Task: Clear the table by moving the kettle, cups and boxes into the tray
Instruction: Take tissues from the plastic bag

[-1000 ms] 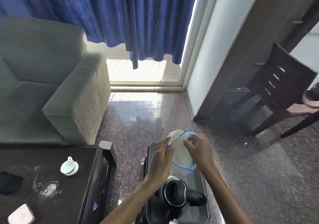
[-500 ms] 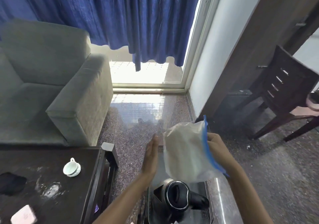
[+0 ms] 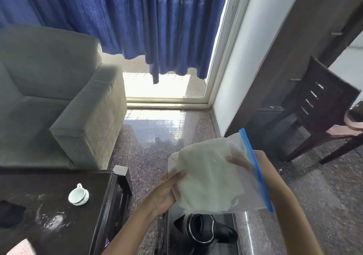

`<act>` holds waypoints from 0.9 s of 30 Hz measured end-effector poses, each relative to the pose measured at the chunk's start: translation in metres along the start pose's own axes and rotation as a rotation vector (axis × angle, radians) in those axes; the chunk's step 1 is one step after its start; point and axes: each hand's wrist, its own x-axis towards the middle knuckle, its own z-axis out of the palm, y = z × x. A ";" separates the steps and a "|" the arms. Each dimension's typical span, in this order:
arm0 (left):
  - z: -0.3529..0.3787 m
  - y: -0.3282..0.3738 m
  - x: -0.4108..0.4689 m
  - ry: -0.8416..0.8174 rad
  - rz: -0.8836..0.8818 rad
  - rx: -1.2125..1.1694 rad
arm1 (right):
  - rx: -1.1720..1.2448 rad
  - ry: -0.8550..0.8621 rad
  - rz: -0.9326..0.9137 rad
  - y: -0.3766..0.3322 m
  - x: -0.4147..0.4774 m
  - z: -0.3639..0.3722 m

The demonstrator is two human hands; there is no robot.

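Note:
I hold a clear zip bag [image 3: 214, 178] with a blue seal strip and a white folded cloth inside, raised above the tray. My left hand [image 3: 167, 192] grips its lower left edge. My right hand [image 3: 240, 161] holds the bag from behind near the blue strip, seen through the plastic. Below the bag, the black kettle [image 3: 202, 232] stands in the dark tray [image 3: 236, 235] on the floor. A white cup on a saucer [image 3: 78, 196] sits on the dark table [image 3: 49, 186] at the left. A pale box [image 3: 21, 248] shows at the table's near edge.
A grey sofa [image 3: 59, 101] stands behind the table. A dark wooden chair [image 3: 322, 113] stands at the right. A black cloth [image 3: 9, 213] and white smears lie on the table. Blue curtains hang over the window at the back.
The bag was low over the tray in both hands, then my right hand lifted it alone. Now my left hand has taken hold of its lower edge again.

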 end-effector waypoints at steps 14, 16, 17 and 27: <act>0.003 -0.002 0.001 0.006 -0.003 -0.134 | 0.071 0.253 -0.093 0.015 0.004 -0.014; 0.002 -0.002 0.000 0.005 0.006 -0.149 | 0.066 0.291 -0.126 0.013 0.002 -0.013; 0.002 -0.002 0.000 0.002 0.008 -0.159 | 0.047 0.319 -0.141 0.011 0.001 -0.013; 0.001 -0.008 0.001 0.001 -0.026 -0.144 | 0.190 0.204 0.152 0.004 0.003 -0.017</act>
